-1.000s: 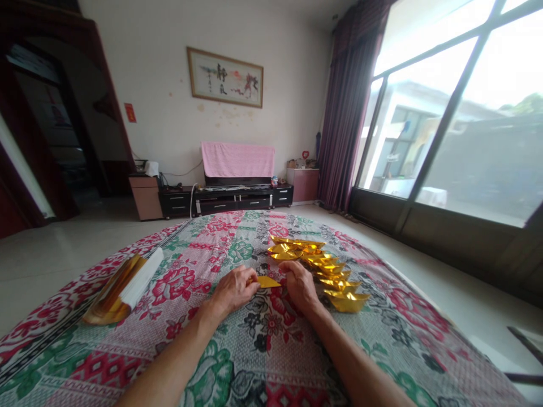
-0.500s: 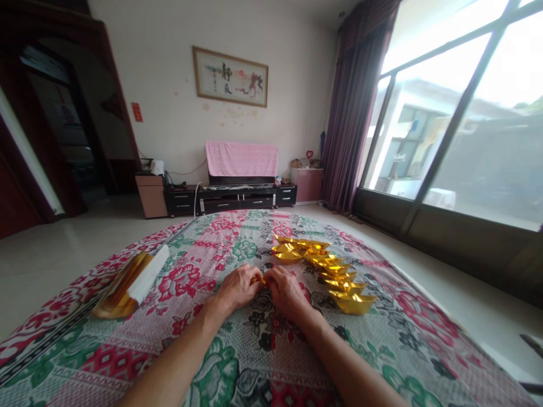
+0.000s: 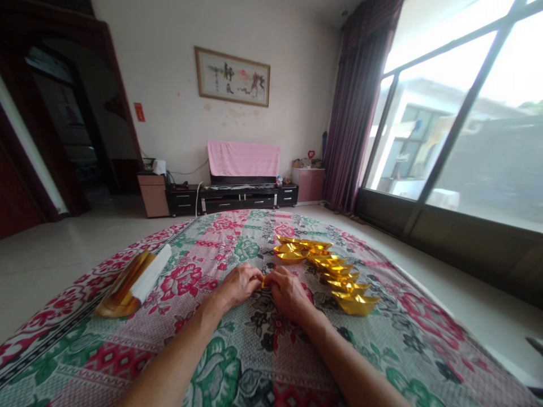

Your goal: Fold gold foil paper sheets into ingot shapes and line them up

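Note:
Both my left hand (image 3: pixel 241 284) and my right hand (image 3: pixel 288 291) are closed with fingertips nearly meeting over the middle of the table. Between them they pinch a small piece of gold foil paper (image 3: pixel 263 282); most of it is hidden behind my fingers. To the right of my right hand, several folded gold paper ingots (image 3: pixel 355 302) lie in a curved row, pointed at both ends and shiny. A stack of flat gold and white paper sheets (image 3: pixel 127 282) lies well to the left of my left hand.
A patterned red, green and grey cloth (image 3: pixel 182 333) covers the round table. Beyond it stand a low black TV cabinet (image 3: pixel 237 202) and a television under a pink cloth (image 3: pixel 244 158). Tall windows (image 3: pixel 449 124) and a purple curtain (image 3: pixel 360 107) are at the right.
My hands stay together at the same place, with slight finger movement on the gold foil paper. The whole view has shifted slightly; the ingots and sheets lie as before.

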Tool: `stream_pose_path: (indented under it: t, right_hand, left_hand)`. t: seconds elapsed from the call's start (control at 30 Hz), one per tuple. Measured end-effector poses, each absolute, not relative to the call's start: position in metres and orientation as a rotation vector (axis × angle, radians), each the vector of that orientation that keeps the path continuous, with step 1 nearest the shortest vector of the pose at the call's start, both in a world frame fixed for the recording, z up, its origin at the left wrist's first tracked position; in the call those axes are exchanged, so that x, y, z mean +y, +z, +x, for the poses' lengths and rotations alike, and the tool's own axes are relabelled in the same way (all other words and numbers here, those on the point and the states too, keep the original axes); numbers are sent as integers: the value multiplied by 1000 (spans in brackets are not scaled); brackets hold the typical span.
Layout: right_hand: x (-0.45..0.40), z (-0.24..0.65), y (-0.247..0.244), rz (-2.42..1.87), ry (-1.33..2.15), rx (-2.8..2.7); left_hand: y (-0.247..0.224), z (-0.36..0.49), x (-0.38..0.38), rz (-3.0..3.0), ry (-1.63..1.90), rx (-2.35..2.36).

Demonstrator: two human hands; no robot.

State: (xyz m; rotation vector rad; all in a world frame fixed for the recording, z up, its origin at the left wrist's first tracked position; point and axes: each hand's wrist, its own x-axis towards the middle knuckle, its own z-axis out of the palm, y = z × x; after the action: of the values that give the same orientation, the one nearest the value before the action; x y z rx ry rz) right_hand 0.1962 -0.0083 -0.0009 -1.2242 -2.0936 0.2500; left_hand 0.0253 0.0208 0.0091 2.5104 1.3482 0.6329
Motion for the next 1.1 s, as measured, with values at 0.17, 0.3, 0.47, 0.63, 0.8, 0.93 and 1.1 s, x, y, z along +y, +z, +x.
stream_pose_path:
  t: [0.17,0.3,0.47,0.63,0.8,0.93,1.1]
  right_hand:
    - [-10,198,-4,-1117,259,-2143]
    - [-10,198,-4,-1099,242,-2170]
    - [-10,198,-5,-1070,215,-2197]
    - [-11,198,-6,-1051,204,-2220]
    - [-11,197,-5,-1073,207,-2228]
    - [-11,197,-5,-1104,215,-2222]
    - [-12,197,-3,-1139,244,-2220]
  left_hand:
    - [8,19,26,2521,608,1355]
    - [7,14,29,2494,593,1335]
    - [10,8,29,2465,570,1277]
    - [13,2,29,2458,558,1270]
    - [12,-3,34,2273,614,1231]
    - [13,3,30,2246,599,1312]
    - [14,20,18,2352,611,1531]
